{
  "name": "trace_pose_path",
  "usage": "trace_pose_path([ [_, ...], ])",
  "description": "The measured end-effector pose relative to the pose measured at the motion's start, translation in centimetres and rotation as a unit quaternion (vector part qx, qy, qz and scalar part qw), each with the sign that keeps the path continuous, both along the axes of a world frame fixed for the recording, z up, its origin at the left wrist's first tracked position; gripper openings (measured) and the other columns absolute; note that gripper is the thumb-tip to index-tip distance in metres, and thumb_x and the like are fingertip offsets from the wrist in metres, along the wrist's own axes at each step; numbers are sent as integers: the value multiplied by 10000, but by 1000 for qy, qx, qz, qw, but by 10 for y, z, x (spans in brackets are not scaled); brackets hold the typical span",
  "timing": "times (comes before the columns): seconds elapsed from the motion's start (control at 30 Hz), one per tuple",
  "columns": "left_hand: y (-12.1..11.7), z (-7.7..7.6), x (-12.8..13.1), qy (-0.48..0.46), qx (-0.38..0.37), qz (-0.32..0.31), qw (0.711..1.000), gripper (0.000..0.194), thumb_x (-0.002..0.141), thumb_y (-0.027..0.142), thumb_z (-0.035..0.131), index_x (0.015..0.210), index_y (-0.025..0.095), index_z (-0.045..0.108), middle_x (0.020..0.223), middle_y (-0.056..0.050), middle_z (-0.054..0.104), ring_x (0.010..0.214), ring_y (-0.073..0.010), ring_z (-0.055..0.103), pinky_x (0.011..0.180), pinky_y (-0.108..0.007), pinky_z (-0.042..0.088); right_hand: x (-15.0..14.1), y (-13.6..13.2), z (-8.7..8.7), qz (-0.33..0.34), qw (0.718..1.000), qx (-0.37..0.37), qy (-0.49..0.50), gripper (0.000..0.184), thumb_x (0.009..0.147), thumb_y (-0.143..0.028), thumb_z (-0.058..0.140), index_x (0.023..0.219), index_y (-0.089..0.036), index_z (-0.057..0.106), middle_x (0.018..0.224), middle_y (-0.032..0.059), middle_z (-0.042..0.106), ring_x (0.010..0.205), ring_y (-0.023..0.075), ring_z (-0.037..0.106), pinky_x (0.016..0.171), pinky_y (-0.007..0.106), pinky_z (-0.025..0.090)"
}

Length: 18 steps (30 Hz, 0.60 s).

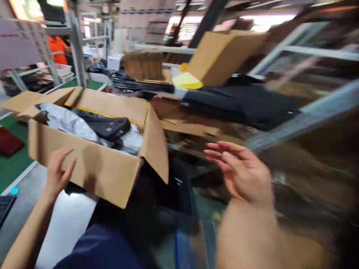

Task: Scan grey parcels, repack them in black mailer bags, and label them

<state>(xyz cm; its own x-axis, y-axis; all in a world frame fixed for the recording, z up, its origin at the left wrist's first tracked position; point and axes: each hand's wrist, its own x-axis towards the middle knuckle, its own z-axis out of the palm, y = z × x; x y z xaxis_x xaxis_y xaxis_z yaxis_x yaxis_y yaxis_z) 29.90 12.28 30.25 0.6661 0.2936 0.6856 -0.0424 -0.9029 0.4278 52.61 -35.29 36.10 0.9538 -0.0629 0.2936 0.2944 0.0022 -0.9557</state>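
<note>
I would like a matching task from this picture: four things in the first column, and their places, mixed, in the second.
Things:
1. Left hand
2. Right hand
3. Black case-like item
4. Keyboard

Places:
A. At the picture's left edge
B. Inside the open cardboard box
C. At the box's near panel
D. Right of the box, apart from it

Pairs: 1-C, 2-D, 3-B, 4-A
</note>
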Motion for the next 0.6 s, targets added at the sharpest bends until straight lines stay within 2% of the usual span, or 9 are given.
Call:
trace_pose_path([
  [0.07, -4, 2, 38, 59, 89, -35, 994, 419, 1033, 467, 606, 1389, 260, 681, 1406, -117, 735, 1333, -295, 667, 1163, -531, 540, 43, 65, 25, 123, 987, -99, -34, 385, 778, -520, 870, 1079, -299, 778, 1088, 60, 828, 896, 207, 785, 836, 386, 660],
  [0.13, -16, -11, 73, 121, 151, -55, 980, 499, 1039, 492, 581, 1467, 242, 641, 1508, -144, 685, 1442, -321, 598, 1260, -560, 442, 72, 136, 39, 242, 942, -218, -77, 357, 851, -518, 805, 1113, -276, 779, 1088, 76, 833, 917, 229, 787, 869, 422, 666],
  [0.17, -23, -21, 85, 141, 166, -55, 974, 525, 1042, 507, 569, 1490, 237, 627, 1526, -144, 676, 1472, -327, 571, 1304, -573, 379, 83, 171, 43, 293, 907, -284, -106, 338, 887, -493, 768, 1134, -262, 777, 1114, 84, 833, 957, 243, 788, 906, 440, 664],
  [0.23, -34, -39, 97, 161, 177, -64, 969, 559, 1048, 509, 550, 1527, 223, 599, 1521, -141, 682, 1492, -317, 549, 1360, -564, 268, 100, 237, 42, 361, 812, -428, -168, 323, 939, -419, 716, 1197, -232, 766, 1222, 114, 816, 1105, 288, 775, 1019, 489, 634],
  [0.3, -34, -48, 96, 155, 182, -80, 968, 581, 1050, 504, 544, 1552, 214, 575, 1507, -133, 694, 1491, -291, 545, 1386, -515, 194, 119, 293, 36, 368, 706, -568, -210, 344, 959, -371, 705, 1255, -202, 747, 1318, 151, 778, 1251, 347, 726, 1102, 535, 586],
  [0.37, -24, -44, 95, 135, 186, -76, 970, 569, 1046, 480, 556, 1544, 205, 578, 1493, -128, 705, 1487, -270, 547, 1392, -467, 163, 143, 338, 25, 335, 631, -668, -210, 368, 995, -376, 661, 1295, -172, 726, 1343, 185, 753, 1292, 385, 699, 1090, 544, 582],
  [0.43, -6, -31, 101, 117, 182, -41, 976, 505, 1037, 416, 583, 1493, 202, 617, 1455, -121, 730, 1460, -256, 569, 1383, -443, 186, 171, 373, 10, 304, 600, -712, -199, 411, 1035, -376, 585, 1357, -142, 686, 1364, 208, 727, 1304, 384, 683, 1073, 516, 582],
  [0.5, 11, -16, 115, 107, 180, -6, 978, 422, 1024, 346, 605, 1422, 219, 664, 1393, -100, 765, 1421, -251, 601, 1369, -453, 228, 195, 399, -7, 296, 589, -723, -207, 514, 1035, -361, 570, 1488, -117, 584, 1476, 228, 655, 1379, 374, 626, 1108, 494, 556],
  [0.6, 27, -3, 139, 112, 187, -16, 976, 315, 1023, 314, 595, 1303, 243, 721, 1278, -55, 812, 1342, -247, 652, 1369, -488, 235, 213, 419, -25, 286, 562, -741, -232, 714, 993, -402, 631, 1605, -88, 439, 1650, 273, 485, 1485, 400, 519, 1143, 537, 519],
])
